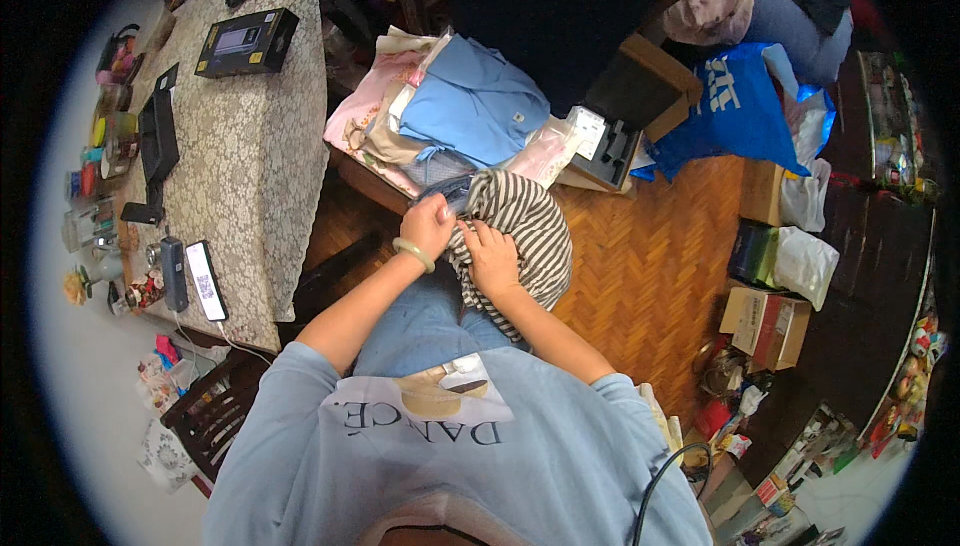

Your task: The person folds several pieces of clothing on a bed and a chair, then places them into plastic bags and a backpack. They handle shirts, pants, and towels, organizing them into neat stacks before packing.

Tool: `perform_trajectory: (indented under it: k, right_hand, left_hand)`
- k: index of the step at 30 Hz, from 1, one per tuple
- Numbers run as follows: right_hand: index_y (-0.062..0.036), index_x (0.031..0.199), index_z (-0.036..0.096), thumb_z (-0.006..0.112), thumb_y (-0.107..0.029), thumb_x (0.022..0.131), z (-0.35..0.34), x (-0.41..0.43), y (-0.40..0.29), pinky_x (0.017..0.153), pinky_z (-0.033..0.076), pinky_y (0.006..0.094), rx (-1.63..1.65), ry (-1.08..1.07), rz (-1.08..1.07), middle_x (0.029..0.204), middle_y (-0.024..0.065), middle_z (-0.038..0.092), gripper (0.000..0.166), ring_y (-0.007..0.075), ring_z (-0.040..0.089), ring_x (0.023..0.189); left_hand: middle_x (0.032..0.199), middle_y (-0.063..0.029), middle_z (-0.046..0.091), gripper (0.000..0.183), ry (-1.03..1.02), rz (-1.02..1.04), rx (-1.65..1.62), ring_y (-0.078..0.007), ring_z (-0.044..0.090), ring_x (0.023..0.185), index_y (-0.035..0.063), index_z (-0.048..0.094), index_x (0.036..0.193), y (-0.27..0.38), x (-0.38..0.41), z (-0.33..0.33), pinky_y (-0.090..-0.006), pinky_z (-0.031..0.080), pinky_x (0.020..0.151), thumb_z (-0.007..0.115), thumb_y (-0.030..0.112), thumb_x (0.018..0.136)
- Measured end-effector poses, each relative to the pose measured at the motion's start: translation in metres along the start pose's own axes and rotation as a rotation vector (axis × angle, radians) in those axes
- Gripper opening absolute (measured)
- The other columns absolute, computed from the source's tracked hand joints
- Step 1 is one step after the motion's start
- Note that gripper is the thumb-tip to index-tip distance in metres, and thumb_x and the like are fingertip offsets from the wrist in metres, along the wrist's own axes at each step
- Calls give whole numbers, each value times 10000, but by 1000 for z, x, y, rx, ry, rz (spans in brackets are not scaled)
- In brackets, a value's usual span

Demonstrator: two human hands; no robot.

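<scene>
A black-and-white striped cloth garment [534,235] lies bunched over my lap, its folds hanging down the right side. My left hand [429,226], with a pale bangle at the wrist, has its fingers curled in on the garment's left edge. Close beside it, my right hand [493,256] presses on the stripes, thumb and fingers gathering the fabric near that same edge. The palm sides of both hands are hidden. Just beyond them, folded light-blue clothing [472,100] rests on a pile with pink patterned cloth [365,105].
To the left stands a table with a lace-patterned tablecloth [225,126], holding a black box [246,43] and a phone [205,280] on a cable. An open cardboard box [660,88] and a blue bag [731,115] sit at far right. Cartons [765,327] line the parquet floor [630,268].
</scene>
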State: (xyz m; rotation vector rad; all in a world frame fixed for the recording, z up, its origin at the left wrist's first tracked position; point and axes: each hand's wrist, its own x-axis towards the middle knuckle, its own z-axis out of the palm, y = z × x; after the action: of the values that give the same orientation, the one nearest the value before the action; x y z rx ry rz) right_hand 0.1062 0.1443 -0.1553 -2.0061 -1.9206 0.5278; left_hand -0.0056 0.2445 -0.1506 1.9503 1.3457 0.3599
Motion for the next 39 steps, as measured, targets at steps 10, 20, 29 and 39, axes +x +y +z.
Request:
perform_trajectory:
  k: [10, 20, 29, 39]
  right_hand:
    - [-24, 1188, 378, 506, -232, 735, 30, 57, 7, 756, 435, 396, 345, -561, 282, 1055, 196, 532, 515, 334, 540, 910]
    - [-50, 1261, 317, 593, -185, 750, -87, -2, 102, 928, 341, 390, 332, 87, 256, 1251, 189, 353, 596, 327, 391, 1118]
    - [-65, 1219, 400, 456, -105, 746, -26, 2, 34, 783, 336, 374, 60, -158, -22, 1065, 220, 425, 477, 314, 429, 971]
    - [-47, 1044, 532, 427, -185, 808, 48, 67, 31, 831, 375, 375, -239, -452, 258, 1013, 123, 527, 292, 247, 471, 990]
  left_hand:
    - [653, -114, 509, 130, -54, 224, 38, -326, 518, 568, 55, 447, 673, 18, -30, -1, -403, 409, 488, 553, 126, 697]
    - [696, -130, 534, 257, -171, 328, 255, -325, 547, 639, 62, 414, 873, 38, -9, 4, -421, 443, 561, 538, 184, 683]
    - [696, -186, 588, 167, -324, 61, 338, -368, 573, 658, 62, 442, 919, 44, 42, 31, -454, 441, 597, 493, 144, 783]
    - [780, -147, 597, 107, -355, 495, 200, -338, 576, 693, 98, 496, 897, 61, 8, 44, -417, 457, 585, 469, 159, 812]
